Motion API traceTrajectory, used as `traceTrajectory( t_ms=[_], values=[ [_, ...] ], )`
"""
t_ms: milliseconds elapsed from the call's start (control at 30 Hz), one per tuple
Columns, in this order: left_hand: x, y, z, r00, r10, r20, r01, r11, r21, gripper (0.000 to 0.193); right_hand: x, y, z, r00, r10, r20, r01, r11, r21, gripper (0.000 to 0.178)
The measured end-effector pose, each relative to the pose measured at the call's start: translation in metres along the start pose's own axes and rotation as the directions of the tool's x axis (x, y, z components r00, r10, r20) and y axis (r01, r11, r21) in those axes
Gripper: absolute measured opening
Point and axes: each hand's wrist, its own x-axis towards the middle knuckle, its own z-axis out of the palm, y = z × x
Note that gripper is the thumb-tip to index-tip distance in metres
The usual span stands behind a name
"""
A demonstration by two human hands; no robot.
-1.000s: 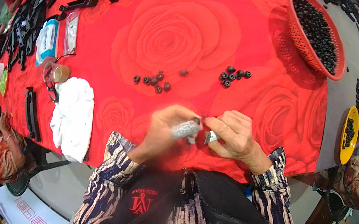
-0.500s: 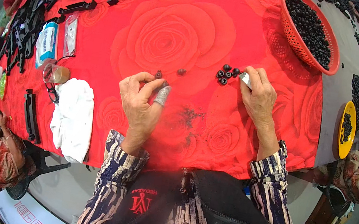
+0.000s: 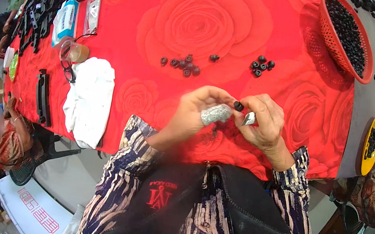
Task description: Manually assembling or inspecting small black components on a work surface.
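Observation:
My left hand (image 3: 198, 111) has its fingers closed on a small round black part (image 3: 238, 106), with grey wrapping round its thumb. Close against it, my right hand (image 3: 264, 121) pinches a small flat metal blade (image 3: 248, 119); its edge is near the black part. Beyond my hands, a loose group of small black parts (image 3: 188, 65) lies on the red rose-patterned tablecloth (image 3: 183, 14). One single black part (image 3: 214, 58) sits to the right of that group. Farther right is a tight cluster of black parts (image 3: 258, 69). Fine dark crumbs show beneath my hands.
A red basket (image 3: 326, 33) full of black parts stands far right, with a yellow plate (image 3: 364, 165) nearer. On the left are a white cloth (image 3: 91, 98), a cup (image 3: 78, 53), a tissue pack (image 3: 66, 21) and piled black bars (image 3: 44, 3). Other people sit at both sides.
My left hand has moved right from the loose parts and holds one black part. My right hand has drawn back from the right cluster, bringing the blade beside it. The whole view has shifted.

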Motion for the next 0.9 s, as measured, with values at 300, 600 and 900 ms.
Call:
traceTrajectory(
  t_ms=[300, 600, 900],
  values=[
    [0.003, -0.006, -0.017, 0.984, -0.174, 0.048, 0.180, 0.969, -0.169, 0.017, -0.004, -0.007, 0.003, 0.989, 0.089, 0.122, -0.103, 0.988, 0.114, 0.036],
    [0.002, -0.003, -0.020, 0.914, -0.360, 0.185, 0.384, 0.916, -0.115, 0.021, -0.005, -0.006, 0.001, 0.971, 0.152, 0.186, -0.201, 0.937, 0.285, 0.040],
    [-0.001, 0.002, -0.018, 0.880, -0.454, 0.144, 0.459, 0.889, -0.003, 0.019, -0.006, -0.009, -0.002, 0.981, 0.082, 0.179, -0.126, 0.959, 0.254, 0.039]
  ],
)
